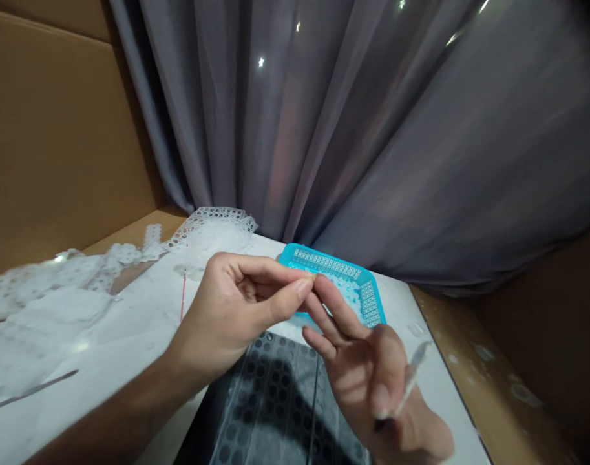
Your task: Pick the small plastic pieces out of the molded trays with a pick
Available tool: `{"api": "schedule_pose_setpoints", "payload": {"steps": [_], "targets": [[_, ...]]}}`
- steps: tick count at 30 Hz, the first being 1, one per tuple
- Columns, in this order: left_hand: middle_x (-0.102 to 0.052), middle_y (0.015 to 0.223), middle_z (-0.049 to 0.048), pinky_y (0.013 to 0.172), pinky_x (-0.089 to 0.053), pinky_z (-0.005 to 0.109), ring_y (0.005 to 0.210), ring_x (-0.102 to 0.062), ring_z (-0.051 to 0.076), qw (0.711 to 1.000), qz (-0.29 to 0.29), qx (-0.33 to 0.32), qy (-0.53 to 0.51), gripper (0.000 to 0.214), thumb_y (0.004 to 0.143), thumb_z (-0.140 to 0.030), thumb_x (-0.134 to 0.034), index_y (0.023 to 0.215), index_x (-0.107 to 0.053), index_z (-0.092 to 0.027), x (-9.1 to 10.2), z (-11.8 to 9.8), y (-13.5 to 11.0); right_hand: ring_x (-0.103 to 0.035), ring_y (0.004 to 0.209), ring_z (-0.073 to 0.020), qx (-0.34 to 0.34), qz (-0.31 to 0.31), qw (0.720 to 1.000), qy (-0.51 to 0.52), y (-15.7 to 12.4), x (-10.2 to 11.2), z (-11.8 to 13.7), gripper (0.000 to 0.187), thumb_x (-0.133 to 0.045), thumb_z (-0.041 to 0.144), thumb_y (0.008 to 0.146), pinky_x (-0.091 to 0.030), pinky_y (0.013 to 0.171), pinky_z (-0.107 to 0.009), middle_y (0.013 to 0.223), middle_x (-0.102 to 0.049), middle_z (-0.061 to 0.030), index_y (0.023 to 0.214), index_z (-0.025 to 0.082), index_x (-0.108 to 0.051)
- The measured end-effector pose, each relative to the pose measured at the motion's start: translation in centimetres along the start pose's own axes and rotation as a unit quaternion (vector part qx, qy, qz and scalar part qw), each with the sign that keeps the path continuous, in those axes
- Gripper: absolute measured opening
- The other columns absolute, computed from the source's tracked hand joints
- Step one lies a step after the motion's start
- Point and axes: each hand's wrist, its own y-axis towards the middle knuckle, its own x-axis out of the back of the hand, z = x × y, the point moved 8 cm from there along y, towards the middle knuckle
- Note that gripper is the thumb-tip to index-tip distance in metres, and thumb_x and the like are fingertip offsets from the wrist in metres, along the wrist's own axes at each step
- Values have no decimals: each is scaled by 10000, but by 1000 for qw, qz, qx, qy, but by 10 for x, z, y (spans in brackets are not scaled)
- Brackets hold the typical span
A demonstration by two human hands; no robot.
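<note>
L hand, R hand bare; L forearm bare too; nails short, unpainted

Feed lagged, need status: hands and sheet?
Left hand pinching against forefinger of right hand; item too small to see. Right also holds slim stick. Dotted sheet underneath, blue basket behind.

I record a white desk. A turquoise basket stands at its far edge. White perforated sheets lie heaped along the left edge up to the far left corner. A dark perforated sheet lies at the near edge, with a thin red thread towards the middle.
</note>
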Motion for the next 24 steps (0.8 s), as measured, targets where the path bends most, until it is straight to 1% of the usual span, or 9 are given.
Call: {"api": "schedule_pose_setpoints", "payload": {"steps": [3, 5, 7, 12, 15, 18, 20, 22, 24], "targets": [[-846, 889, 24, 770, -659, 206, 837, -830, 183, 1000, 11, 0, -12, 38, 940, -260, -844, 922, -875, -248, -2, 0, -1, -428, 1566, -386, -17, -17, 1000, -3, 0, 1, -3, 437, -1002, 597, 654, -529, 1197, -575, 1563, -618, 31, 635, 298, -683], [-845, 880, 29, 768, -665, 217, 832, -831, 191, 1000, 8, -2, -9, 38, 937, -259, -847, 920, -874, -238, -3, -2, -1, -427, 1565, -396, -24, -3, 999, -36, 0, 3, -5, 486, -1039, 591, 576, -557, 1169, -565, 1565, -614, 34, 598, 287, -660], [-842, 863, 38, 770, -670, 228, 820, -831, 199, 1000, 1, -3, 1, 51, 932, -260, -849, 909, -871, -220, -2, -3, -1, -406, 1574, -402, -23, 4, 997, -69, -2, 6, -5, 473, -1057, 560, 553, -557, 1167, -570, 1589, -588, 43, 605, 286, -674], [-830, 824, 52, 728, -660, 219, 770, -821, 209, 998, -22, -1, 51, 96, 825, -237, -927, 839, -849, -183, 5, -5, -2, -432, 1552, -408, 4, 26, 987, -157, -7, 5, 7, 209, -1003, 330, 728, -499, 1212, -616, 1609, -565, 10, 852, 325, -835], [-827, 821, 50, 719, -672, 244, 755, -816, 219, 996, -56, -14, 68, 134, 766, -216, -955, 793, -828, -184, 11, -5, -4, -467, 1522, -422, 20, 50, 973, -226, -6, -7, 16, 216, -981, 267, 768, -439, 1251, -637, 1599, -573, -23, 944, 325, -870], [-836, 853, 52, 778, -693, 287, 807, -828, 236, 992, -86, -42, 80, 106, 788, -192, -924, 775, -818, -189, 13, -7, -6, -479, 1508, -429, 22, 62, 949, -308, -3, -18, 22, 256, -980, 256, 779, -351, 1297, -631, 1614, -547, -51, 1008, 313, -881], [-840, 865, 51, 797, -699, 298, 830, -834, 240, 990, -99, -58, 85, 86, 816, -181, -896, 777, -820, -192, 13, -9, -7, -477, 1507, -425, 27, 64, 938, -339, -2, -21, 26, 284, -985, 260, 775, -324, 1305, -613, 1619, -538, -53, 1034, 311, -881], [-841, 870, 49, 794, -703, 302, 824, -835, 238, 989, -97, -65, 86, 73, 840, -181, -879, 789, -829, -197, 11, -11, -7, -488, 1499, -420, 38, 65, 938, -338, -3, -22, 31, 255, -978, 252, 785, -332, 1295, -611, 1605, -556, -41, 1013, 312, -881], [-844, 887, 48, 800, -705, 309, 828, -836, 237, 991, -79, -67, 84, 56, 862, -192, -869, 814, -845, -210, 7, -13, -6, -501, 1490, -420, 45, 57, 947, -312, -4, -19, 35, 204, -963, 238, 803, -358, 1277, -628, 1580, -588, -36, 974, 313, -881]]}}
